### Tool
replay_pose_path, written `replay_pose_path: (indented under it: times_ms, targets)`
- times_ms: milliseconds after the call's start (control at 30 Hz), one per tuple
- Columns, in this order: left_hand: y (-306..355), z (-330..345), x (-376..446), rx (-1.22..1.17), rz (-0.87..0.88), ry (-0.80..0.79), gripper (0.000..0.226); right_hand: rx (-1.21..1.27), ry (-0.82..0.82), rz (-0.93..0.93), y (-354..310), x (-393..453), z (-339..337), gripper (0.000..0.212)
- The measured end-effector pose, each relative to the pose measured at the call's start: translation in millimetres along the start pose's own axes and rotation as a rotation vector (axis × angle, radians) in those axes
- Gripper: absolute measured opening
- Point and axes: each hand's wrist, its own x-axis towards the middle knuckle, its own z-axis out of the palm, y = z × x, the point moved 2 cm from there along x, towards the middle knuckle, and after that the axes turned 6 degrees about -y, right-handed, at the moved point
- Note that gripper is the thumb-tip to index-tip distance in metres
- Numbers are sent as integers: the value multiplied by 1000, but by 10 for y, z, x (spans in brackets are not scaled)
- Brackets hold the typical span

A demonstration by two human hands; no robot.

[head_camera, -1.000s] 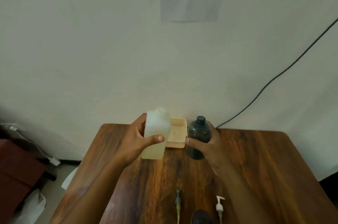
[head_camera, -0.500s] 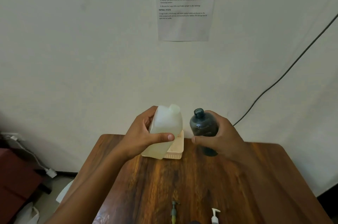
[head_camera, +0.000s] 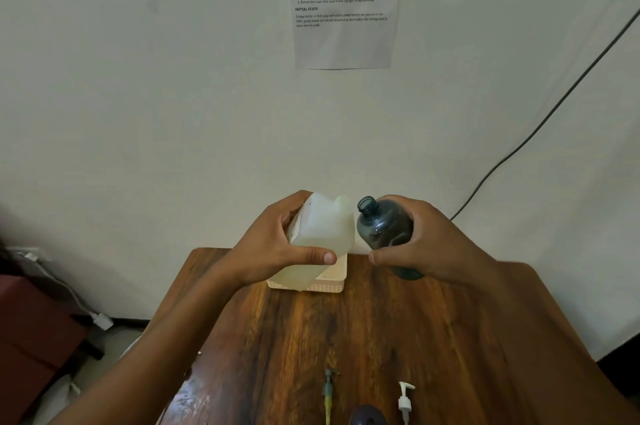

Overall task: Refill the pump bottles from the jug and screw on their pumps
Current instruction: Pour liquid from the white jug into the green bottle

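Your left hand (head_camera: 273, 251) is wrapped around the white jug (head_camera: 320, 237), held up above the wooden table (head_camera: 381, 338) and tipped right. Your right hand (head_camera: 426, 244) grips the dark bottle (head_camera: 382, 227), its open mouth leaning toward the jug's spout, just beside it. Below them a cream basket (head_camera: 332, 280) sits on the table. 2 pumps lie near you: a dark pump (head_camera: 329, 390) and a white pump (head_camera: 404, 398)

Wall sheet (head_camera: 346, 5) — "TASK GOAL", "INITIAL STATE"
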Motion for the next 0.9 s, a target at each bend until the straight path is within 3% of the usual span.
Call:
replay_pose_path:
  times_ms: [367, 900]
  targets:
    - [42, -5, 39, 6, 24, -9, 69, -38, 5, 13, 22, -7, -20, 67]
    - [96, -98, 150, 54, 32, -115, 64, -43, 55, 2, 59, -50, 7, 59]
